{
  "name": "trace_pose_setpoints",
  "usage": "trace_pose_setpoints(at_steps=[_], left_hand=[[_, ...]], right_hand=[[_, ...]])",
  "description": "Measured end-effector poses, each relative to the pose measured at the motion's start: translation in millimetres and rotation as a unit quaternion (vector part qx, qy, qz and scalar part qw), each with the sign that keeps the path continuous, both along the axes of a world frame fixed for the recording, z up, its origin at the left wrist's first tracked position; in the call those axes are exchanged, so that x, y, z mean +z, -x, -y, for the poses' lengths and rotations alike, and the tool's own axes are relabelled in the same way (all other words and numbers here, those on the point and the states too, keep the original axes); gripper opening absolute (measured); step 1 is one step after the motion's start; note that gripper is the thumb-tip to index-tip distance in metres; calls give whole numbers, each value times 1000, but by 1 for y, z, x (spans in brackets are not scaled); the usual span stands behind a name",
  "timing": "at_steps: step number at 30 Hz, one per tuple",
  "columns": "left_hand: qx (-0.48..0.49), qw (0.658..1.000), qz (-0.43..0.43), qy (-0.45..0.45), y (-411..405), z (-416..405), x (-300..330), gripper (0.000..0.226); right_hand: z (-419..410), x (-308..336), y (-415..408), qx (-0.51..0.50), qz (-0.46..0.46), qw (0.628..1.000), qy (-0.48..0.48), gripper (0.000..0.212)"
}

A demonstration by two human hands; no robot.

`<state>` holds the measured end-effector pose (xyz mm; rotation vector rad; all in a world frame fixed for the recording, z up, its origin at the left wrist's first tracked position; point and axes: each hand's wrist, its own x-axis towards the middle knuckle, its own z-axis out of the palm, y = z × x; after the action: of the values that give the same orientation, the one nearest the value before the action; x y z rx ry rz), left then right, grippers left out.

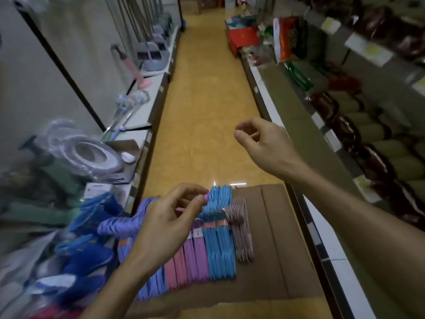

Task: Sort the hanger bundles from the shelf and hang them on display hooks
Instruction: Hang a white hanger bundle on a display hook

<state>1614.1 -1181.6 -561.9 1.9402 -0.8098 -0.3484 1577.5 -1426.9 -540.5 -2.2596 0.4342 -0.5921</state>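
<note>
Several hanger bundles lie side by side on a flat cardboard box [282, 249]: a lavender bundle [119, 224], a pink bundle [177, 270], a purple bundle [195, 256], a light blue bundle [220, 245] and a brown striped bundle [241, 236]. My left hand [170, 224] hovers over the pink and purple bundles, its thumb and forefinger pinching the pink hooks at the far end. My right hand [264, 146] is raised above the aisle, beyond the box, with loosely curled fingers and nothing in it. No display hooks are visible.
A low shelf on the left holds dark blue hangers [92, 249], a coiled hose [92, 155] and brushes. The right shelf edge [322, 226] runs beside the box, with packaged goods above. The yellow aisle floor [207, 111] stretches ahead to red boxes [243, 38].
</note>
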Motion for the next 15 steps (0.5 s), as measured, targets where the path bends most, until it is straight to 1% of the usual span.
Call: trace_pose_setpoints(at_steps=[4,8,11,15], left_hand=[[23,999,-47,11,-3,17,-122,14],[22,997,-71,4,-8,29,-232,14],[7,997,-80,5,-12,38,-296,14],[7,996,-86,6,-21,53,-357,15]], right_hand=[[28,-116,9,-33,-26,999,-12,26],[49,-224,23,-52,-58,996,-31,27],[57,-290,27,-67,-91,993,-29,30],[62,-364,23,-78,-108,990,-49,30]])
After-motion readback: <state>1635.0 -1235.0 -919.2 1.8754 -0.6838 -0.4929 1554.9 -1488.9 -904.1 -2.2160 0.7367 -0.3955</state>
